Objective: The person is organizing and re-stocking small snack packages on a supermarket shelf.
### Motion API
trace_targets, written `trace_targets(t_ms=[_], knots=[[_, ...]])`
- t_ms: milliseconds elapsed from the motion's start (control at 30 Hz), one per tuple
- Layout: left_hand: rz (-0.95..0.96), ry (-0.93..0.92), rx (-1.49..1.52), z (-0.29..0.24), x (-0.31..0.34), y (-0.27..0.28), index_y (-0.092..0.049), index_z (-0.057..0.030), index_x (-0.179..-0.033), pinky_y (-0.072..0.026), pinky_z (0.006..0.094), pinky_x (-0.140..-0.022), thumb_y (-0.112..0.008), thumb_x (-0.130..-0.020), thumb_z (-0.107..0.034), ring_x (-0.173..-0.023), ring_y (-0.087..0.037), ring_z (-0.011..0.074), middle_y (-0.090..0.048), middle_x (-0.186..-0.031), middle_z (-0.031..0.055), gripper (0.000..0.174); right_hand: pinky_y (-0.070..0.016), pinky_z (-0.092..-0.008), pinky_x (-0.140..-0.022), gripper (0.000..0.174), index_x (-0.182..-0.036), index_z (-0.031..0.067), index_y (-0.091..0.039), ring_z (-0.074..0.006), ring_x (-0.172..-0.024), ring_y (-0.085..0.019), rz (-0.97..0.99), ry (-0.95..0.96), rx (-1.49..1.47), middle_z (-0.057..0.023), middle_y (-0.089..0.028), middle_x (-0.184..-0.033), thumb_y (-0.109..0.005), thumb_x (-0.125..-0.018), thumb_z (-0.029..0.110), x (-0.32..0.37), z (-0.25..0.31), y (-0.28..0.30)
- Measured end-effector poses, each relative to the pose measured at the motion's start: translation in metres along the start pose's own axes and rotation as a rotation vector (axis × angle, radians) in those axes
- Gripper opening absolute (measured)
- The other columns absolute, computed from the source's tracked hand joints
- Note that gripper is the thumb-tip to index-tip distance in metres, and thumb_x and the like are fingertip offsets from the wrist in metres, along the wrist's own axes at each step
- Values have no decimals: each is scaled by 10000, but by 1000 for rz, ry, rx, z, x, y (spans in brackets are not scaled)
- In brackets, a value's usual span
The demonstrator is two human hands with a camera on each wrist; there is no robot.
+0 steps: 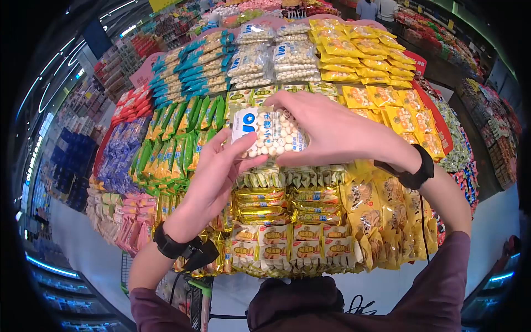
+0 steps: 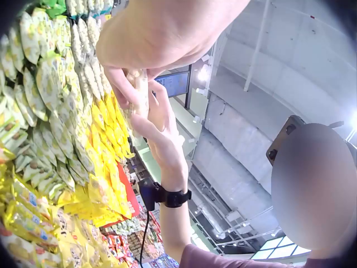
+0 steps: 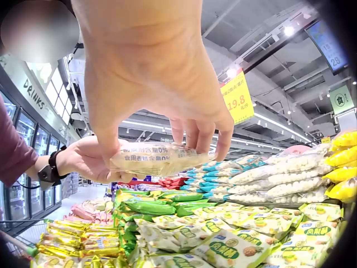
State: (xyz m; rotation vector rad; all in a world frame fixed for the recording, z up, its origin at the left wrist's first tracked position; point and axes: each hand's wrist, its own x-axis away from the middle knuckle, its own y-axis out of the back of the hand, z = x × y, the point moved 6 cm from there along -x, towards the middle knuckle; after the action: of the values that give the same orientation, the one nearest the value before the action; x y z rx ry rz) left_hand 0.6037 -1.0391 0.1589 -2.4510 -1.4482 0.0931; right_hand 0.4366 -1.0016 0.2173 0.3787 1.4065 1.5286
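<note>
Both hands hold a clear bag of small round white biscuits (image 1: 279,135), printed with blue lettering, above the snack display. My left hand (image 1: 207,174) grips its left end, the thumb lying across the front. From the right, my right hand (image 1: 337,130) spans the bag, fingers at the upper edge and thumb at the lower one. In the right wrist view the bag (image 3: 159,162) appears edge-on, with printed text along its side. Below it lie green-and-white snack packets (image 3: 228,245). Similar clear bags of white biscuits (image 1: 251,63) are stacked at the back.
Yellow packets (image 1: 359,47) fill the right of the display, green ones (image 1: 180,152) the left. Golden bars (image 1: 260,205) lie in front. A shopping cart's green-tipped frame (image 1: 202,285) stands near my body. Two people (image 1: 366,10) are far back, and a price sign (image 3: 237,100) hangs above.
</note>
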Motion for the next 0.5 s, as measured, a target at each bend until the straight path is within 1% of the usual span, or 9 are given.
trace_targets(t_ms=[67, 167, 200, 233, 300, 333, 367, 433, 500], knots=[[0, 6, -27, -3, -19, 7, -558, 21, -1209, -575, 277, -903, -661, -946, -152, -1021, -667, 154, -656, -1169, 83, 331, -466, -478, -947, 714, -1287, -27, -472, -419, -1079, -593, -35, 34, 14, -286, -623, -1062, -736, -751, 364, -15, -18, -3], [-8, -8, -59, -12, -46, 21, -550, 61, -1195, -572, 273, -916, -631, -966, -143, -1019, -679, 179, -656, -1166, 121, 316, -449, -453, -999, 726, -1323, 8, -446, -390, -1143, -571, 42, 14, 37, -254, -594, -1180, -752, -748, 327, -46, -41, -6], [-12, -15, -78, -16, -58, 26, -548, 68, -1195, -570, 272, -920, -620, -973, -140, -1023, -680, 184, -656, -1165, 129, 312, -472, -464, -928, 718, -1307, 4, -473, -414, -1055, -603, -30, 62, 67, -273, -630, -1028, -732, -728, 339, -58, -51, -7], [-11, -24, -99, -22, -72, 30, -546, 75, -1194, -568, 271, -925, -609, -980, -138, -1027, -682, 188, -656, -1165, 137, 308, -474, -467, -922, 718, -1313, 18, -478, -407, -1051, -608, -52, 79, 90, -262, -633, -1031, -731, -723, 339, -73, -61, -6], [36, -106, -206, -43, -108, 36, -532, 103, -1203, -556, 273, -950, -580, -995, -132, -1050, -680, 204, -654, -1162, 159, 317, -479, -471, -909, 719, -1324, 47, -489, -392, -1044, -618, -99, 112, 143, -242, -640, -1037, -729, -713, 341, -104, -80, 0], [60, -163, -256, -53, -132, 44, -517, 122, -1219, -546, 278, -971, -556, -1006, -123, -1069, -675, 223, -643, -1167, 169, 327, -480, -464, -916, 704, -1326, 65, -491, -384, -1053, -617, -86, 86, 167, -234, -639, -1065, -729, -723, 341, -121, -94, 1], [56, -210, -289, -59, -154, 52, -503, 134, -1236, -537, 293, -979, -583, -988, -142, -1074, -672, 239, -628, -1192, 171, 380, -481, -456, -923, 690, -1328, 83, -494, -377, -1062, -617, -73, 60, 191, -226, -638, -1092, -730, -733, 341, -139, -109, 1], [-98, -303, -459, -71, -196, 74, -504, 106, -1267, -538, 305, -922, -629, -953, -167, -996, -679, 217, -611, -1202, 159, 434, -484, -451, -922, 663, -1319, 97, -512, -366, -1063, -620, -67, 16, 234, -211, -643, -1116, -729, -743, 343, -170, -136, -1], [-203, -354, -659, -82, -207, 72, -512, 54, -1293, -519, 344, -914, -664, -916, -171, -980, -662, 244, -609, -1187, 152, 465, -488, -454, -906, 638, -1297, 90, -543, -360, -1046, -626, -81, -21, 271, -197, -654, -1109, -726, -743, 348, -194, -158, -4]])
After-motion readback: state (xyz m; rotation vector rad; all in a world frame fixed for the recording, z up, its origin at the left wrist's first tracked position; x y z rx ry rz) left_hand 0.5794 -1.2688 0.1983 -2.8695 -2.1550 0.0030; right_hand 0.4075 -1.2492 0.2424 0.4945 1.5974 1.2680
